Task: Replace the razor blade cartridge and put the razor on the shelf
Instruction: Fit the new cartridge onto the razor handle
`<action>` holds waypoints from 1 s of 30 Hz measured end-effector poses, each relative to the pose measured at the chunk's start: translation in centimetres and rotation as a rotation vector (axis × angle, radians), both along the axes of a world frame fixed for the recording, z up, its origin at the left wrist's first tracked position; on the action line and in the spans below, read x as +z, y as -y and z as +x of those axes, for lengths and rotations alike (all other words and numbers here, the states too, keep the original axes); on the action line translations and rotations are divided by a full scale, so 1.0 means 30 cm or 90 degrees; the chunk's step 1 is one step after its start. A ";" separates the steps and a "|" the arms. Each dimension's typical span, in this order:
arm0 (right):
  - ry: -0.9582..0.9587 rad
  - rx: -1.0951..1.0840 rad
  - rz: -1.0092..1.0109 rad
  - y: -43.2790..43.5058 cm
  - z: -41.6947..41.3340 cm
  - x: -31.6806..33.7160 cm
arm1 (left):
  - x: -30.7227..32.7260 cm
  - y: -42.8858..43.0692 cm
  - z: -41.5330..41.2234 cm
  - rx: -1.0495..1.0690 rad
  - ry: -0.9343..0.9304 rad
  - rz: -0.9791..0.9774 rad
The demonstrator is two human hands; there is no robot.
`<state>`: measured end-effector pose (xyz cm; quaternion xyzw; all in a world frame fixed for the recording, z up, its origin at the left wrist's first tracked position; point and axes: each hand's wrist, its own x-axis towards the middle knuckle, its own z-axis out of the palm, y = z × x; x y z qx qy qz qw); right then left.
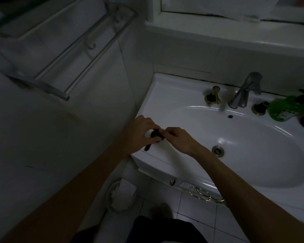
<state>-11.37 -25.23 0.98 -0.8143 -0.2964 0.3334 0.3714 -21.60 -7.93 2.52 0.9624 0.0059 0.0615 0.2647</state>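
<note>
Both hands meet over the left rim of the white sink (pixel 165 95). My left hand (pixel 140 132) grips a dark razor (pixel 155 135); its handle end sticks out below the palm toward the sink's front edge. My right hand (pixel 179 139) pinches the razor's head end with fingertips, where the cartridge sits; the cartridge itself is mostly hidden by fingers. A metal rail shelf (pixel 68 55) hangs on the wall at upper left.
A chrome faucet (pixel 244 92) with two brass knobs stands at the back of the sink. A green pump bottle (pixel 286 109) sits at the right rim. A white bin (pixel 121 197) with paper stands on the tiled floor below. A ledge (pixel 218 35) runs under the mirror.
</note>
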 end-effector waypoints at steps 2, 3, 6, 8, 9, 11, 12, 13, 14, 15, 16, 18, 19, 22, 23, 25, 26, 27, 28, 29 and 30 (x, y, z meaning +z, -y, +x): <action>0.013 -0.004 -0.007 -0.003 -0.001 0.000 | 0.010 0.009 0.007 -0.010 0.010 0.004; 0.012 -0.007 -0.005 -0.003 -0.001 -0.001 | 0.015 0.014 0.009 -0.014 0.012 0.007; -0.009 -0.008 0.012 0.007 0.001 0.003 | 0.017 0.020 0.014 -0.012 0.021 0.024; -0.036 0.000 0.011 0.011 0.004 0.004 | 0.011 0.021 0.012 -0.009 0.018 0.025; -0.050 0.003 0.009 0.012 0.005 0.003 | 0.008 0.021 0.011 -0.009 0.012 0.026; -0.071 0.003 0.009 0.012 0.005 -0.001 | 0.006 0.025 0.009 -0.010 0.003 0.027; -0.079 0.001 0.013 0.012 0.005 -0.004 | 0.008 0.028 0.008 -0.011 0.001 0.028; -0.086 0.000 0.019 0.011 0.003 -0.007 | 0.011 0.030 0.005 -0.012 0.000 0.031; -0.091 0.000 0.023 0.011 0.001 -0.008 | 0.015 0.032 0.005 -0.013 -0.001 0.035; -0.094 0.001 0.024 0.011 -0.002 -0.009 | 0.018 0.033 0.002 -0.015 -0.003 0.039; -0.096 0.001 0.025 0.010 -0.003 -0.010 | 0.020 0.034 0.000 -0.017 -0.005 0.040; -0.102 0.002 0.027 0.008 -0.003 -0.016 | 0.018 0.034 -0.005 -0.018 -0.004 0.044; -0.101 0.002 0.029 0.007 -0.003 -0.017 | 0.017 0.034 -0.006 -0.017 -0.002 0.045; -0.091 -0.007 0.036 0.003 -0.007 -0.016 | 0.018 0.027 -0.006 -0.004 0.007 0.044; -0.091 -0.015 0.040 0.004 -0.007 -0.016 | 0.020 0.023 -0.005 0.001 0.008 0.048; -0.091 -0.034 0.049 0.011 -0.001 -0.018 | 0.022 0.011 -0.001 0.013 0.009 0.061; -0.082 -0.038 0.055 0.014 0.005 -0.020 | 0.025 0.003 0.000 0.023 0.012 0.068; -0.050 -0.035 0.054 0.017 0.016 -0.026 | 0.027 -0.007 0.001 0.036 0.015 0.075; 0.006 -0.027 0.045 0.021 0.029 -0.035 | 0.031 -0.016 0.003 0.047 0.020 0.082; 0.067 -0.016 0.033 0.024 0.042 -0.042 | 0.033 -0.024 0.006 0.054 0.024 0.088; 0.115 -0.010 0.029 0.025 0.053 -0.047 | 0.034 -0.029 0.008 0.056 0.030 0.093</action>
